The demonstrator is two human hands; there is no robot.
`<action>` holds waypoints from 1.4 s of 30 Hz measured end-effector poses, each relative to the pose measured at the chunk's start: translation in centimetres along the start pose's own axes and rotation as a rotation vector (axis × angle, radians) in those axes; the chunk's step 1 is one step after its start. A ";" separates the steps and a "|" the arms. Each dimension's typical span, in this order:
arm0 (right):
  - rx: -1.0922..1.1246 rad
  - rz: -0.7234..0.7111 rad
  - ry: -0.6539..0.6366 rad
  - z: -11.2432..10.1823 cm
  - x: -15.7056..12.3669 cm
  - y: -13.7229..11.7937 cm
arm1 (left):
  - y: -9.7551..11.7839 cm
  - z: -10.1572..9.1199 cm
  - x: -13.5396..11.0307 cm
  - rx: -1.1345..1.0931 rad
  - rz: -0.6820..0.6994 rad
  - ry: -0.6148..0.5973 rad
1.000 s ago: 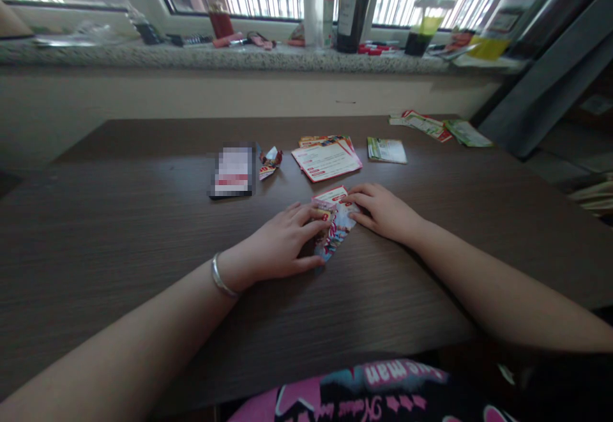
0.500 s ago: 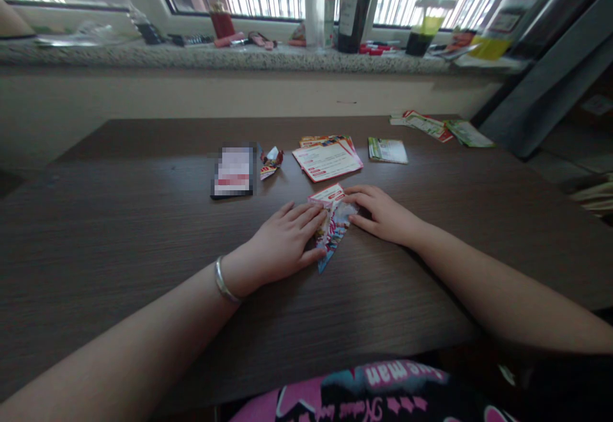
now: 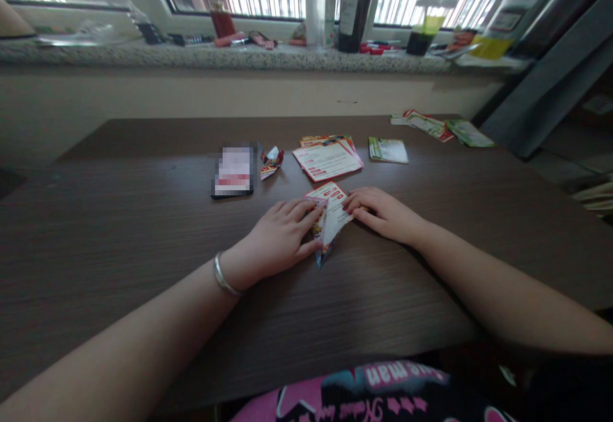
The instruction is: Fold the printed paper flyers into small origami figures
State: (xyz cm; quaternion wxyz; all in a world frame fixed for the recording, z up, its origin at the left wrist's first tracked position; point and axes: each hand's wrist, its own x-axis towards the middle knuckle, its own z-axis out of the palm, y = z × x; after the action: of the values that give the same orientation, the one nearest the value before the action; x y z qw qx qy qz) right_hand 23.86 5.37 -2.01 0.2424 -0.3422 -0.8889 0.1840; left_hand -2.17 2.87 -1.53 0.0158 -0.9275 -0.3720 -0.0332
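A partly folded printed paper sheet [image 3: 336, 218] lies on the table in front of me. Its white side carries text and red labels, and its colourful side shows on the left flap and near the lower tip, which points toward me. My left hand [image 3: 290, 237] holds the left flap, fingers on top and thumb near the lower tip. At the right edge, my right hand [image 3: 383, 212] grips the paper between thumb and fingers; the exact pinch is partly hidden. A silver bangle [image 3: 223, 274] circles my left wrist.
Beyond the hands lie a blurred-out phone-like device [image 3: 233, 172], a small folded colourful paper piece [image 3: 272, 163], stacked printed sheets [image 3: 329, 159] and a smaller green-white stack [image 3: 388, 150]. More paper strips [image 3: 428, 126] lie far right. Bottles [image 3: 352, 13] stand on the windowsill [image 3: 268, 59].
The right flap, folded over with its colourful side up before, is now opened to the right, baring more of the white side. My right hand has moved slightly; my left hand shifted a little left.
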 end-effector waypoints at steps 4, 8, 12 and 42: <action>-0.035 -0.026 -0.021 -0.1 -0.1 0.0 | -0.3 0.3 0.1 -0.007 0.021 0.031; -0.079 -0.034 -0.045 0.1 -0.1 -0.1 | -0.1 -0.2 0.1 0.024 0.032 0.075; -0.120 -0.052 -0.102 0.1 0.2 -0.5 | 0.3 -0.8 0.2 0.075 0.057 0.093; -0.467 -0.021 -0.149 0.2 -0.5 -1.3 | -1.4 -0.6 0.8 -0.558 -0.154 0.287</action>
State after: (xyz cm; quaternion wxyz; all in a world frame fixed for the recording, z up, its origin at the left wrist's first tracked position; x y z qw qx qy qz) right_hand 23.43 4.04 -1.64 0.0923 -0.3653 -0.9263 -0.0044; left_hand -2.58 4.40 -0.87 -0.1891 -0.8510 -0.4116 -0.2655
